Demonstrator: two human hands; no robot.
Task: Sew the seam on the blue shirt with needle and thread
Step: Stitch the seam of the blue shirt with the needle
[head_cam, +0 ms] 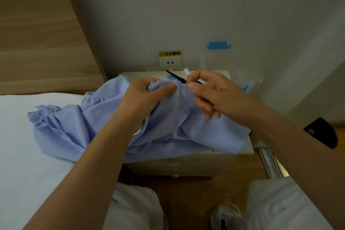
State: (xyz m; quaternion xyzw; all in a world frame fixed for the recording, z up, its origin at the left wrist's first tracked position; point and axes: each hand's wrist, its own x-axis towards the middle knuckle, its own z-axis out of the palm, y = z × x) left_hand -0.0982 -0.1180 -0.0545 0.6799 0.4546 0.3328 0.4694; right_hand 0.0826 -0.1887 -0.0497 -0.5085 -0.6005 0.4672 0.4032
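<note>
The left hand (143,95) grips the bunched blue shirt (104,127); the right hand (209,93) pinches thumb to forefinger beside it (on what, I cannot tell).

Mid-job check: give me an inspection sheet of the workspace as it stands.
Surface: white nightstand, mostly draped by the shirt.
Job's things: blue shirt spreads from nightstand onto the bed; needle too small to confirm.
Clutter: black scissors and what looks like a white spool at the back of the nightstand.
Hands: left hand grips the shirt's seam; right hand pinches at it, likely on the needle.
Cables: nothing seen.
Surroundings: wall socket, blue tape, wooden headboard.
</note>
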